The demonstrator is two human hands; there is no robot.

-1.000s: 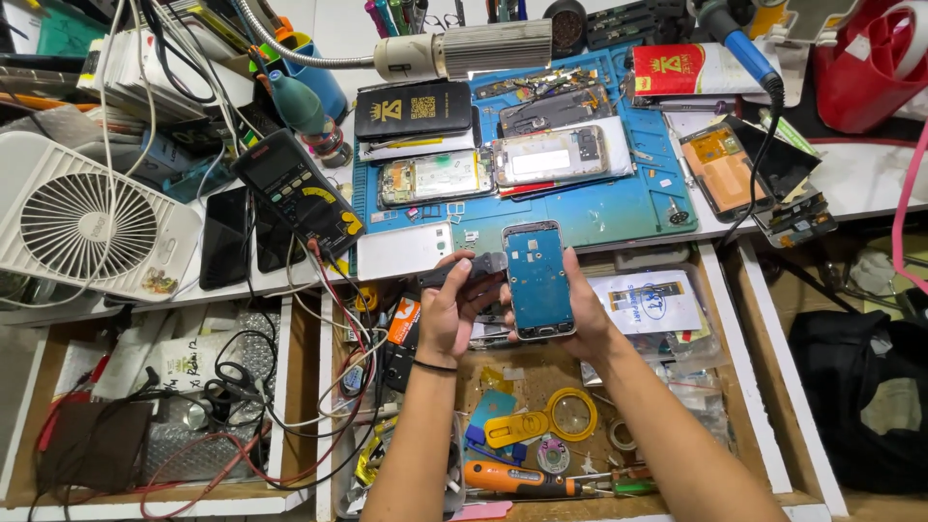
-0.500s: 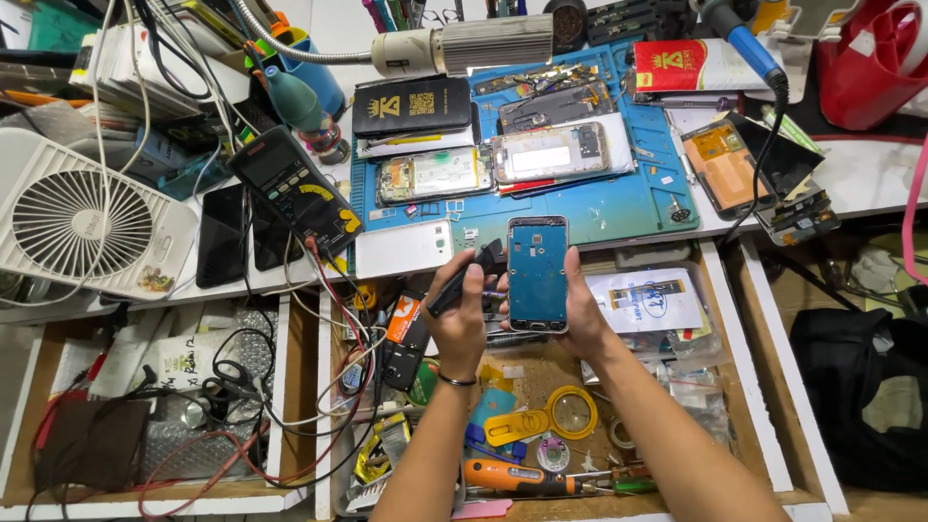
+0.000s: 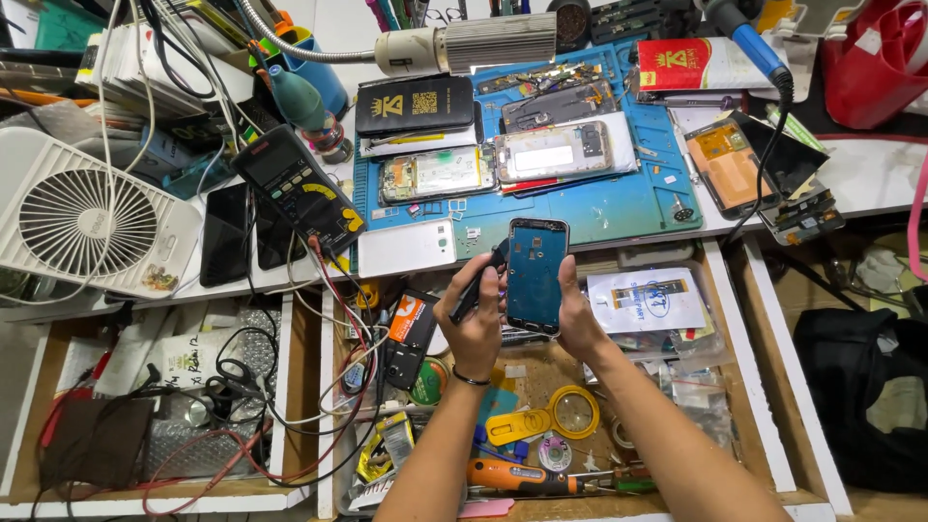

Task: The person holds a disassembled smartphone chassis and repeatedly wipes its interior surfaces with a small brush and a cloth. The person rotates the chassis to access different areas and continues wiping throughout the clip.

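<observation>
My right hand [image 3: 580, 324] holds a phone [image 3: 536, 275] upright by its right edge, its blue inner side facing me, above an open drawer [image 3: 720, 290]. My left hand [image 3: 476, 324] grips a small dark tool [image 3: 480, 285] whose tip touches the phone's left edge. A black band circles my left wrist. On the blue work mat [image 3: 619, 198] beyond lie two opened phones [image 3: 440, 172] side by side and a white back cover [image 3: 406, 246].
A black multimeter [image 3: 300, 188] with red leads lies left of the mat, and a white fan [image 3: 82, 222] stands at far left. A lamp head [image 3: 464, 43] hangs over the mat. The drawer holds an orange screwdriver [image 3: 517, 476], a yellow magnifier [image 3: 551, 416] and bags.
The phone has been tilted from lying flatter to standing more upright and lifted slightly toward the mat. My left hand has brought the dark tool against the phone's left edge.
</observation>
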